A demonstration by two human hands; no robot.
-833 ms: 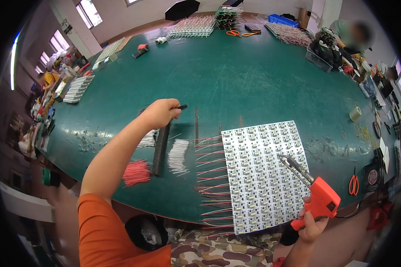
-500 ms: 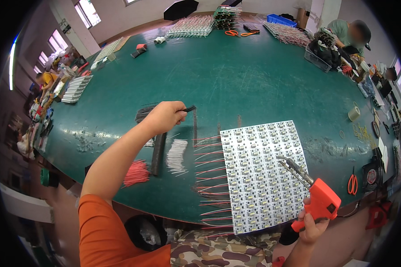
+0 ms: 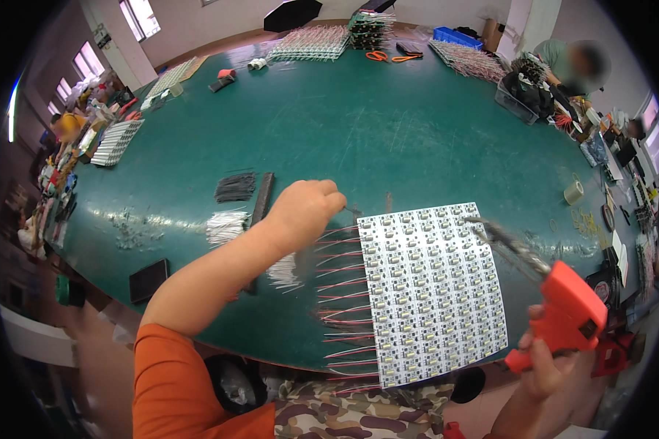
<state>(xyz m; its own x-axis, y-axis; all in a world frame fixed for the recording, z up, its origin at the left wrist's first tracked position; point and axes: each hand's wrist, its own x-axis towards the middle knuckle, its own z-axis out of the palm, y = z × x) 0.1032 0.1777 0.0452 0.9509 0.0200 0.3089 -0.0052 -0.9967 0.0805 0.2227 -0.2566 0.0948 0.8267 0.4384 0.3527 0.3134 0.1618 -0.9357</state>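
Observation:
My left hand is closed in a pinch above the upper left corner of a white circuit board panel. Short black wires poke out past its fingertips; how many, I cannot tell. Rows of small components cover the panel, and red and white wires stick out along its left edge. My right hand grips a red soldering gun by its handle. The gun's metal tip, smeared by motion, points over the panel's upper right part.
Left of my hand lie black wires, white wires and a dark bar. More white wires sit beside my forearm. A black flat box is near the left edge. A tape roll stands right. A co-worker sits far right.
My left hand has moved right and nearer, from above the black wire pile to the panel's corner. The soldering gun has shifted right, its tip higher on the panel.

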